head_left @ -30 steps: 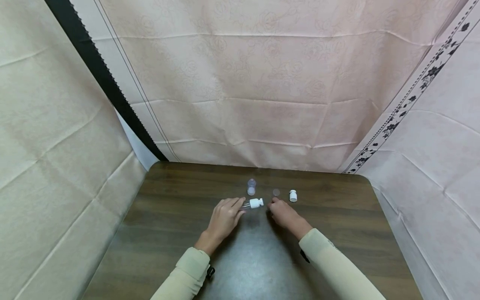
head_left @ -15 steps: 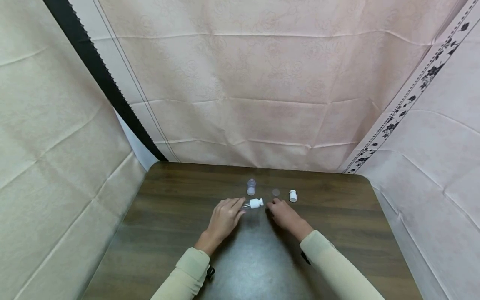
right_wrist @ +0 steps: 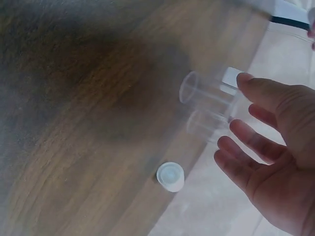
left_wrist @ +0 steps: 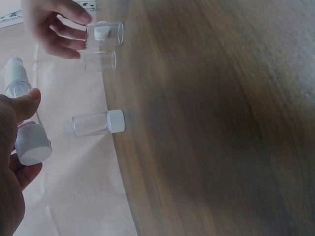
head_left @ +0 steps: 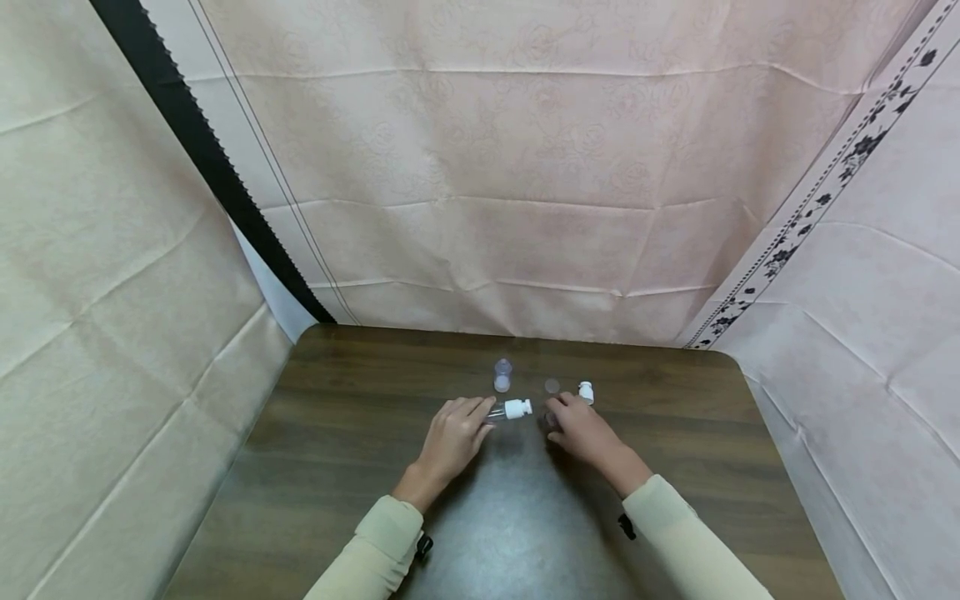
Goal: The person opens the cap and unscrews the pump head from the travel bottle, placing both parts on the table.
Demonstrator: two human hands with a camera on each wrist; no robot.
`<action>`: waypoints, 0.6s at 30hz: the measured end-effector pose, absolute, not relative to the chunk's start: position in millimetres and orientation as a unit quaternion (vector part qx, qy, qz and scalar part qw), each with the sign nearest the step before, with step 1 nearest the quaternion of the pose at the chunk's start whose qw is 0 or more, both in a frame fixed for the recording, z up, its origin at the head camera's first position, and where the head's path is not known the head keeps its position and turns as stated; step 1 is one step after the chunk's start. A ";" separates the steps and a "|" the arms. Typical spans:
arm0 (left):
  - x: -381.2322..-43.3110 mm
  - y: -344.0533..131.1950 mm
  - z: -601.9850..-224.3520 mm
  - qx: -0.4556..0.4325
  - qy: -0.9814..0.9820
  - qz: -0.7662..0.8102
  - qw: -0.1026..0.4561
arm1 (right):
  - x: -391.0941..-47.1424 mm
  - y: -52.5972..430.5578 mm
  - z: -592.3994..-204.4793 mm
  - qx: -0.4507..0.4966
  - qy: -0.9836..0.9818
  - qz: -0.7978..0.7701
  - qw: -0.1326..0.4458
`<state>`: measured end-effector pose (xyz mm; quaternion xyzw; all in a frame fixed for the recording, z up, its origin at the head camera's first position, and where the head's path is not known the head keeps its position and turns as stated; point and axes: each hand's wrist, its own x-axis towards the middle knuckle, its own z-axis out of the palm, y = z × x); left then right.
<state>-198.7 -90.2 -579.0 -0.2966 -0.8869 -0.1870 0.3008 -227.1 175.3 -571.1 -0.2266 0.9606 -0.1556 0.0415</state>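
My left hand (head_left: 453,433) grips a small clear bottle with a white pump head (head_left: 517,408) that points right. In the left wrist view the bottle's white base (left_wrist: 33,145) shows below the thumb. My right hand (head_left: 588,429) has its fingers spread and relaxed, as the right wrist view shows. Just beyond its fingertips stands a clear cap (right_wrist: 189,87), apart from them in that view. A second clear cap (right_wrist: 201,123) stands beside it, farther back on the table.
Another clear bottle with a white base (left_wrist: 93,124) stands upright near the back of the wooden table (head_left: 337,433). A small white pump piece (head_left: 587,392) stands behind the right hand. A pale cloth (head_left: 525,167) hangs past the table's back edge.
My right hand has shifted right and its fingers have loosened, revealing a clear cap on the table beside them. My left hand, still gripping the bottle, has drifted slightly right.
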 end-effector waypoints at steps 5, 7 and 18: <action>-198.6 -85.9 -577.3 -0.300 -0.885 -0.188 0.302 | -219.4 182.1 -558.2 -0.207 0.957 -0.202 0.032; -199.0 -84.0 -576.9 -0.303 -0.883 -0.189 0.305 | -218.2 185.7 -554.2 -0.209 0.953 -0.217 0.022; -203.7 -69.2 -565.3 -0.309 -0.884 -0.185 0.298 | -214.5 204.0 -542.1 -0.176 0.929 -0.326 0.014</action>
